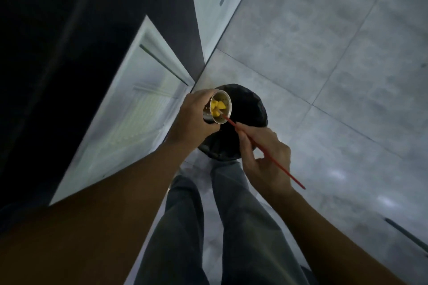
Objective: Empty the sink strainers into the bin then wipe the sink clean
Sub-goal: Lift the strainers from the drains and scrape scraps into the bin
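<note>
My left hand (193, 118) grips a metal sink strainer (225, 112), tilted on its side above the bin. Yellow food scraps (218, 106) sit inside the strainer. My right hand (266, 157) pinches a thin red stick (273, 161), and the stick's tip reaches into the strainer among the scraps. The bin (252, 109) is round, lined with a black bag, and stands on the floor directly below both hands.
A dark counter edge (97, 30) runs along the left with pale cabinet doors (139, 111) under it. Grey floor tiles (335, 53) spread to the right. My legs in grey trousers (231, 227) stand just before the bin.
</note>
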Available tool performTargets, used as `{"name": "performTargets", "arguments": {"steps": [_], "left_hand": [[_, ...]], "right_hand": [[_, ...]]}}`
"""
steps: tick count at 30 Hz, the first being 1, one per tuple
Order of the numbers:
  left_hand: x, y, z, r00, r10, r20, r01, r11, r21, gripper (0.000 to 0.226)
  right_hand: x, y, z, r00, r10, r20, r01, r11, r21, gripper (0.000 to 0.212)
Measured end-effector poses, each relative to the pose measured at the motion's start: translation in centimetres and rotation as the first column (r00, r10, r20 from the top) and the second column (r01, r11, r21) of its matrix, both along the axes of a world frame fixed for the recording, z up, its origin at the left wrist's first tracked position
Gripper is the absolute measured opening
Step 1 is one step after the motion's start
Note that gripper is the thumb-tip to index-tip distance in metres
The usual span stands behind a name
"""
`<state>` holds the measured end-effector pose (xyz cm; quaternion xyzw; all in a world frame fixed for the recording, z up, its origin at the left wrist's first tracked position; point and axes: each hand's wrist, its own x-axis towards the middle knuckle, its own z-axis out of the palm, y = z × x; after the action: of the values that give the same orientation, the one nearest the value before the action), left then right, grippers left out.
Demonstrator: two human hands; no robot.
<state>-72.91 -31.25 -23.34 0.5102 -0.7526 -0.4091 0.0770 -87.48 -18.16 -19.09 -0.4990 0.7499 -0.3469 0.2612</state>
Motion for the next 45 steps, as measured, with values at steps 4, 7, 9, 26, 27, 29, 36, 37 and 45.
{"name": "performTargets", "arguments": {"steps": [4, 7, 9, 26, 27, 29, 36, 37, 45], "left_hand": [[0.1, 0.6, -2.0, 0.998, -0.053, 0.03, 0.053, 0.999, 0.009, 0.079], [0.3, 1.1, -3.4, 0.995, -0.073, 0.073, 0.07, 0.997, 0.045, 0.082], [0.4, 1.5, -4.2, 0.99, -0.102, 0.101, 0.096, 0.993, 0.067, 0.083], [-0.4, 2.5, -7.2, 0.979, -0.144, 0.146, 0.123, 0.982, 0.142, 0.083], [-0.4, 2.4, -7.3, 0.978, -0.146, 0.152, 0.123, 0.981, 0.146, 0.083], [-0.4, 2.2, -7.3, 0.974, -0.157, 0.164, 0.132, 0.979, 0.152, 0.084], [-0.7, 2.0, -7.3, 0.963, -0.154, 0.22, 0.114, 0.977, 0.181, 0.083], [-0.7, 1.9, -7.3, 0.962, -0.16, 0.219, 0.119, 0.975, 0.189, 0.083], [-1.5, 1.4, -6.9, 0.96, -0.199, 0.196, 0.16, 0.967, 0.196, 0.081]], "right_hand": [[0.5, 0.0, -3.1, 1.0, -0.027, 0.014, 0.026, 0.999, 0.047, 0.024], [0.8, 0.6, -4.3, 0.999, -0.046, 0.001, 0.046, 0.999, 0.027, 0.024], [1.0, 1.3, -4.8, 0.997, -0.08, 0.022, 0.08, 0.997, 0.024, 0.023], [1.3, 0.9, -6.5, 0.982, -0.134, 0.132, 0.117, 0.985, 0.129, 0.019], [1.1, 0.8, -6.6, 0.982, -0.142, 0.127, 0.125, 0.983, 0.138, 0.019], [0.8, 0.7, -6.8, 0.981, -0.158, 0.112, 0.141, 0.979, 0.147, 0.019], [0.0, 1.6, -6.8, 0.976, -0.207, 0.063, 0.201, 0.975, 0.09, 0.018], [0.1, 1.6, -6.8, 0.978, -0.195, 0.078, 0.188, 0.978, 0.085, 0.018], [0.4, 0.7, -7.6, 0.984, -0.134, 0.116, 0.116, 0.983, 0.144, 0.019]]}}
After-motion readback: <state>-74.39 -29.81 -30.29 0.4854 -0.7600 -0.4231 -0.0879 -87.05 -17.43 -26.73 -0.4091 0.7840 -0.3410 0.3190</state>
